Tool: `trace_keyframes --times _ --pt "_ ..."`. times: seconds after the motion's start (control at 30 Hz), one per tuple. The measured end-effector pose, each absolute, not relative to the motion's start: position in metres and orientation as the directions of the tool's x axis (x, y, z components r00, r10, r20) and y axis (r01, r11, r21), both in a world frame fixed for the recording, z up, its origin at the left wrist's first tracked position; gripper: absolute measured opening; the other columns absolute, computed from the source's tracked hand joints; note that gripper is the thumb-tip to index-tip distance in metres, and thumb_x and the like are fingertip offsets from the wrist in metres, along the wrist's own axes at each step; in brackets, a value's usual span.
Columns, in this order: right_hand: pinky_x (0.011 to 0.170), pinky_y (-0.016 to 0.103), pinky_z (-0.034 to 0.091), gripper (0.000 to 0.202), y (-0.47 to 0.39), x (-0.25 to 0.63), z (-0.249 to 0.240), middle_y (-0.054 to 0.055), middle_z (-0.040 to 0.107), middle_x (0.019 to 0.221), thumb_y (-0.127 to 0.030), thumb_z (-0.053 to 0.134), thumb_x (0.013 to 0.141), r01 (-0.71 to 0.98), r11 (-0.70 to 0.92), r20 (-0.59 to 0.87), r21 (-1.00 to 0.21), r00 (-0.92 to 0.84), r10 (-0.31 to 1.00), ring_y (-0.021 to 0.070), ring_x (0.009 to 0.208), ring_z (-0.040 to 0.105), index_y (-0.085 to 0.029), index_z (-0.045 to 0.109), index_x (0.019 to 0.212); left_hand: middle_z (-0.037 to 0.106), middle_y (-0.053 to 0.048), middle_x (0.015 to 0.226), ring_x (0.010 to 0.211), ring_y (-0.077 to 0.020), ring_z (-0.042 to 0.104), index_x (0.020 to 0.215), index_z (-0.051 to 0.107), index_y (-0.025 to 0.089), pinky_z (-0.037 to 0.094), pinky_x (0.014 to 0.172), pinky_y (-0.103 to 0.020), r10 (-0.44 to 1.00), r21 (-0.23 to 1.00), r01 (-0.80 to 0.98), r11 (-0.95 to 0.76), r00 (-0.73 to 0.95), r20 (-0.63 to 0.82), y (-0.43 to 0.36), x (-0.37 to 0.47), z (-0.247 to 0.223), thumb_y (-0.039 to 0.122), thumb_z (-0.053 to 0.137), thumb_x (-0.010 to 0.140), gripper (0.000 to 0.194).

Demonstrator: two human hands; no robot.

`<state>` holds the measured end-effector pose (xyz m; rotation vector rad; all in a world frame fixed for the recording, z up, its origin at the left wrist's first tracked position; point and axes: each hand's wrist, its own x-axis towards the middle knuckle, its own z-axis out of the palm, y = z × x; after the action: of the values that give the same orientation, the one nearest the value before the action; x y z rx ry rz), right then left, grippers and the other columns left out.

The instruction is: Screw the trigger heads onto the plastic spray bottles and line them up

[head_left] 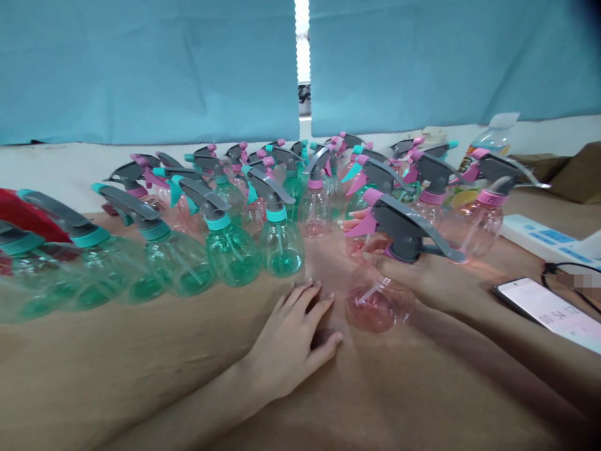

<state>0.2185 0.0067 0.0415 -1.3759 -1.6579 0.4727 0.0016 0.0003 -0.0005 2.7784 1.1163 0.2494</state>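
My left hand [295,335] lies on the brown table with its fingers spread, holding nothing. Just right of it stands a see-through pink spray bottle [375,307] with a grey head and pink trigger. My right forearm passes behind that bottle. My right hand [375,247] is partly hidden by the bottle's head; its visible fingers curl round the body of another pink spray bottle [360,243]. Nearest beyond my left fingertips is a green spray bottle [282,247] with a turquoise collar and a little green showing at its base.
Green spray bottles [181,263] line the left side, with mixed pink and green ones behind. At the right are a pink spray bottle [476,225], a white power strip [539,238], a phone [549,310], a black cable [570,285] and a cardboard box [580,175]. A blue curtain [164,69] hangs behind.
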Motion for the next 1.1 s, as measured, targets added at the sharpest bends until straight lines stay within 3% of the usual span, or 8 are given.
trace_keyframes --times 0.07,0.2,0.43,0.67,0.77,0.83,1.03,1.1 --pt "0.071 0.037 0.051 0.009 0.006 0.218 0.044 0.001 0.066 0.077 -0.016 0.060 0.075 0.565 0.290 0.370 -0.773 0.030 0.929 0.0193 0.073 0.063 -0.022 0.061 0.081 0.043 -0.013 0.142 0.132 -0.0297 0.035 0.133 0.048 0.016 0.033 0.105 -0.049 0.696 0.182 0.674 -0.715 0.710 0.104 0.000 0.001 -0.001 0.042 0.052 0.091 0.050" --pt "0.074 0.038 0.050 0.014 0.005 0.216 0.048 0.001 0.066 0.081 -0.012 0.055 0.069 0.542 0.276 0.357 -0.794 0.047 0.933 0.0206 0.077 0.064 -0.024 0.058 0.077 0.043 -0.013 0.142 0.132 -0.0297 0.035 0.133 0.049 0.016 0.032 0.106 -0.049 0.697 0.182 0.676 -0.714 0.711 0.097 0.000 0.002 -0.001 0.042 0.053 0.091 0.050" --pt "0.071 0.037 0.051 0.012 0.004 0.216 0.052 0.001 0.066 0.074 -0.015 0.053 0.064 0.517 0.255 0.321 -0.817 0.041 0.946 0.0204 0.072 0.064 -0.024 0.056 0.071 0.044 -0.013 0.141 0.131 -0.0307 0.036 0.132 0.049 0.015 0.033 0.105 -0.049 0.695 0.191 0.671 -0.716 0.709 0.116 0.000 0.001 -0.002 0.042 0.054 0.091 0.049" --pt "0.072 0.038 0.051 0.011 0.001 0.208 0.066 0.001 0.068 0.081 -0.020 0.052 0.060 0.496 0.174 0.261 -0.851 0.111 0.959 0.0219 0.077 0.066 -0.024 0.058 0.069 0.044 -0.013 0.141 0.131 -0.0301 0.036 0.132 0.049 0.016 0.033 0.106 -0.048 0.699 0.198 0.674 -0.712 0.707 0.109 0.000 0.001 -0.001 0.041 0.053 0.091 0.049" --pt "0.058 0.034 0.049 0.003 0.000 0.207 0.070 -0.001 0.061 0.062 -0.021 0.052 0.060 0.548 0.139 0.254 -0.825 0.139 0.957 0.0185 0.060 0.060 -0.024 0.052 0.059 0.044 -0.013 0.141 0.131 -0.0297 0.036 0.132 0.049 0.016 0.032 0.105 -0.048 0.701 0.194 0.677 -0.710 0.706 0.104 0.000 0.002 0.000 0.041 0.052 0.091 0.048" --pt "0.048 0.030 0.044 0.012 0.000 0.210 0.068 -0.002 0.051 0.051 -0.022 0.054 0.061 0.591 0.145 0.269 -0.794 0.127 0.955 0.0147 0.049 0.051 -0.024 0.045 0.053 0.044 -0.013 0.141 0.131 -0.0297 0.036 0.132 0.049 0.017 0.033 0.105 -0.048 0.702 0.193 0.678 -0.709 0.704 0.107 0.000 0.001 -0.001 0.041 0.052 0.092 0.048" --pt "0.033 0.025 0.024 0.015 -0.003 0.218 0.065 -0.002 0.046 0.048 -0.031 0.061 0.065 0.678 0.061 0.231 -0.733 0.163 0.959 0.0121 0.037 0.038 -0.026 0.048 0.060 0.044 -0.013 0.141 0.131 -0.0301 0.037 0.132 0.049 0.017 0.033 0.105 -0.049 0.698 0.205 0.669 -0.714 0.705 0.126 0.000 0.001 -0.001 0.042 0.051 0.092 0.047" --pt "0.033 0.024 0.024 0.019 -0.004 0.215 0.070 -0.003 0.042 0.047 -0.017 0.059 0.060 0.622 0.115 0.262 -0.774 0.149 0.954 0.0102 0.037 0.034 -0.025 0.043 0.054 0.044 -0.013 0.141 0.131 -0.0303 0.037 0.132 0.048 0.016 0.034 0.105 -0.049 0.698 0.207 0.670 -0.713 0.705 0.124 0.000 0.001 0.000 0.041 0.052 0.091 0.048"
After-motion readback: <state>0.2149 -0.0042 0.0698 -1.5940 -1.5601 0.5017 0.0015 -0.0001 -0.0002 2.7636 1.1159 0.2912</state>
